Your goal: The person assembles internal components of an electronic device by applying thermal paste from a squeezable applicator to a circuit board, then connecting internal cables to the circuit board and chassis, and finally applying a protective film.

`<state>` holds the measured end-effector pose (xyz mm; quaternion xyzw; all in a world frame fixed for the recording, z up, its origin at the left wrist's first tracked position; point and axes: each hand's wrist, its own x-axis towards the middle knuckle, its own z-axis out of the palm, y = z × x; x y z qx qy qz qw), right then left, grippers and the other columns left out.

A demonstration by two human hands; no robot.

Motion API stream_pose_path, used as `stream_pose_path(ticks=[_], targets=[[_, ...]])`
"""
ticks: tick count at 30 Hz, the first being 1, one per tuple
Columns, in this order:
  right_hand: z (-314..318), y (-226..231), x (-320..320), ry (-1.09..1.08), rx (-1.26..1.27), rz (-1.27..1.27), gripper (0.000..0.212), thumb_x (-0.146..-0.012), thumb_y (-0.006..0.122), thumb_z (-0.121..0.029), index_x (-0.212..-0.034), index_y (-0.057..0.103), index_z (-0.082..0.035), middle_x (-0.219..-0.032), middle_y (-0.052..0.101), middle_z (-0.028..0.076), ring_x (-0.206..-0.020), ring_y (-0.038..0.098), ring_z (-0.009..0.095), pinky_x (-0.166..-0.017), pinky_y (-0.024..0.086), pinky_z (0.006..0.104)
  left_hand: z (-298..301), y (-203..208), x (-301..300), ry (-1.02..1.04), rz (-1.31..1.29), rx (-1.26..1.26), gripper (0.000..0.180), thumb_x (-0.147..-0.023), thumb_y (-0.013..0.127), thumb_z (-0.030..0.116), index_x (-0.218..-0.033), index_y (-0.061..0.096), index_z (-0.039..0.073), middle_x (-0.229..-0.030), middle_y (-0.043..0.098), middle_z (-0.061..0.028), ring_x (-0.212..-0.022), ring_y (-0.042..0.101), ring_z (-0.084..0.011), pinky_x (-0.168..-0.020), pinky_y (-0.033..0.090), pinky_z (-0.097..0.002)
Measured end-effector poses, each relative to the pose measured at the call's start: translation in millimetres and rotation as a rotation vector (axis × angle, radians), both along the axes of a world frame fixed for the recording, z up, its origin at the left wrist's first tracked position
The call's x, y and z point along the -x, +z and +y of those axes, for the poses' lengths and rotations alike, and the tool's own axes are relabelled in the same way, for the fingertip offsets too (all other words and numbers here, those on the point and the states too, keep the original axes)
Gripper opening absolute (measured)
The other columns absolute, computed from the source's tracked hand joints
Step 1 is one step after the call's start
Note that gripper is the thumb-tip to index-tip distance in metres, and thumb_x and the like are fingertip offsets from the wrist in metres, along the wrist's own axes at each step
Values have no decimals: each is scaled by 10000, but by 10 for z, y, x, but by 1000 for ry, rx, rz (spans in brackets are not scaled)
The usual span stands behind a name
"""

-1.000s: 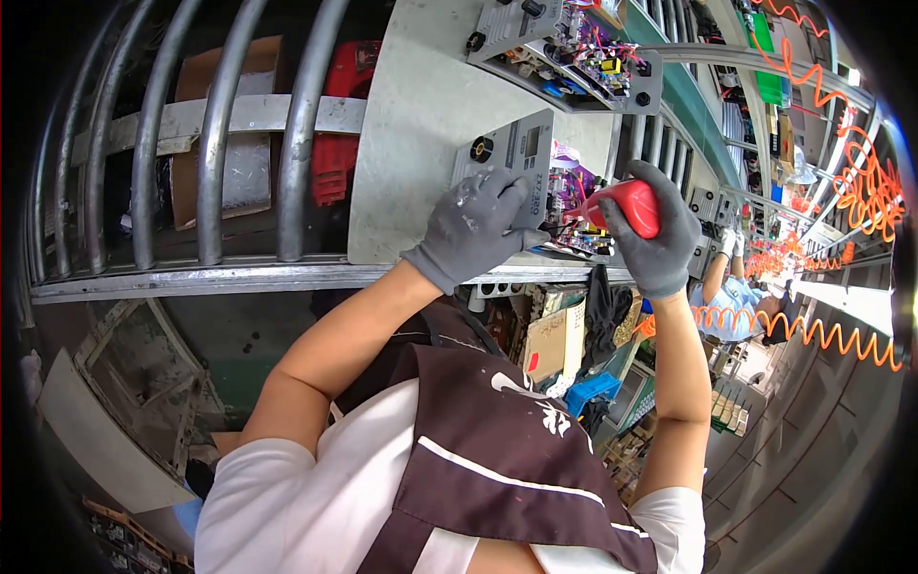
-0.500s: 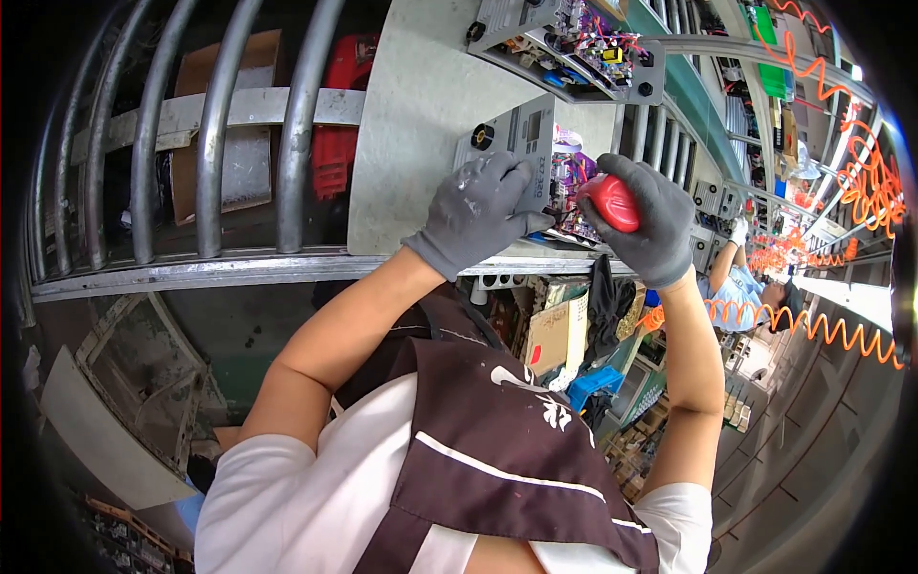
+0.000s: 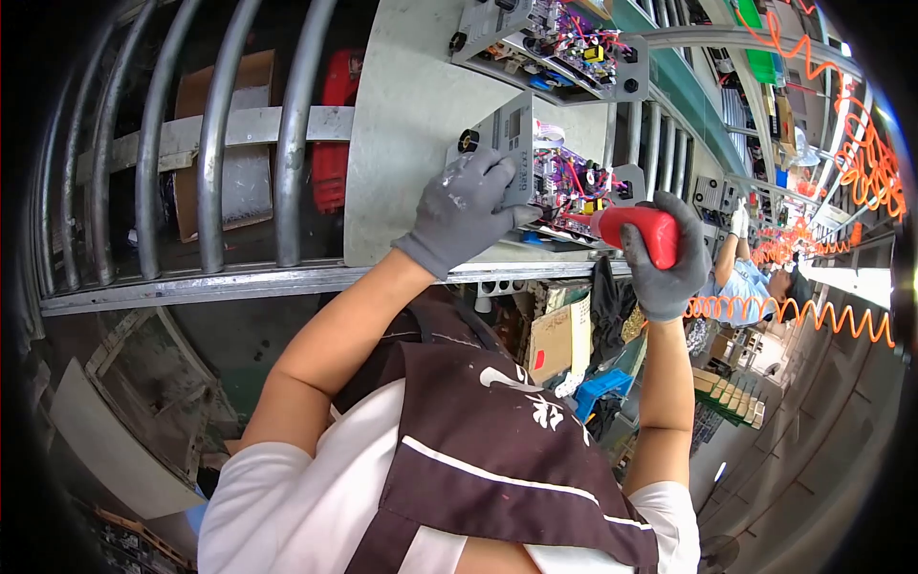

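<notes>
A grey machine point(image 3: 514, 124) with a front panel, a dark round knob and bare wired circuit boards lies on the metal worktop in front of me. My left hand point(image 3: 464, 206), in a grey glove, grips its front panel, with fingers curled on the panel's face and the thumb by the inner edge. In my gloved right hand point(image 3: 674, 263) is a red squeeze bottle point(image 3: 645, 232), tilted sideways. Its tapered nozzle points left at the wired boards near my left thumb. Whether the tip touches them I cannot tell.
A second open machine point(image 3: 550, 57) stands farther back. Metal rollers point(image 3: 222, 143) run along the left, with a cardboard box point(image 3: 239, 153) and a red crate point(image 3: 335, 143) below. Coiled orange hoses point(image 3: 784, 311) hang at the right, where another person point(image 3: 746, 287) works.
My right hand has moved slightly right and down, turning the bottle so that its nozzle shows, pointing left. My left hand keeps its hold on the panel. The whole view has shifted a little.
</notes>
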<state>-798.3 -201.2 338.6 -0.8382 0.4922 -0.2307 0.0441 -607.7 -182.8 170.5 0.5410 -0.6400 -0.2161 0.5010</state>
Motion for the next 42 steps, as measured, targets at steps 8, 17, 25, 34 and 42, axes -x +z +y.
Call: stream_pose_path(ticks=[8, 17, 25, 34, 42], targets=[[35, -104, 32, 96, 67, 77, 438, -662, 815, -57, -1048, 621, 13, -889, 676, 162, -779, 680, 261, -714, 540, 325, 28, 79, -26, -45, -33, -73, 584, -696, 764, 411, -1136, 607, 61, -993, 592, -98, -871, 625, -285, -736, 521, -387], [208, -152, 239, -55, 59, -33, 440, -710, 791, -34, -1110, 615, 11, -947, 673, 119, -840, 660, 182, -760, 533, 294, 50, 101, 1, -40, -80, -60, 561, -714, 744, 434, -1105, 614, 53, -999, 597, -111, -874, 626, -295, -744, 520, -390], [547, -451, 867, -544, -111, -1296, 472, -852, 674, -225, -1216, 516, 31, -1050, 595, 127, -902, 625, 199, -749, 546, 325, -148, 164, 101, -50, -152, -84, 493, -762, 710, 449, -1021, 616, 41, -959, 600, -117, -838, 625, -302, -715, 513, -396], [1010, -1204, 1124, -401, -547, -1809, 510, -827, 713, -358, -1155, 535, -9, -1069, 636, 114, -823, 619, 184, -692, 519, 305, -493, 377, 222, -76, -190, -253, 511, -829, 667, 455, -1077, 648, 9, -925, 632, -153, -781, 639, -256, -709, 496, -364], [1178, -1437, 668, -545, -243, -1008, 472, -750, 780, -152, -1141, 551, -20, -1017, 656, 114, -898, 640, 189, -800, 516, 304, -655, 406, 210, -11, -224, -342, 513, -855, 652, 454, -1085, 658, -4, -860, 687, -130, -767, 633, -165, -721, 488, -309]])
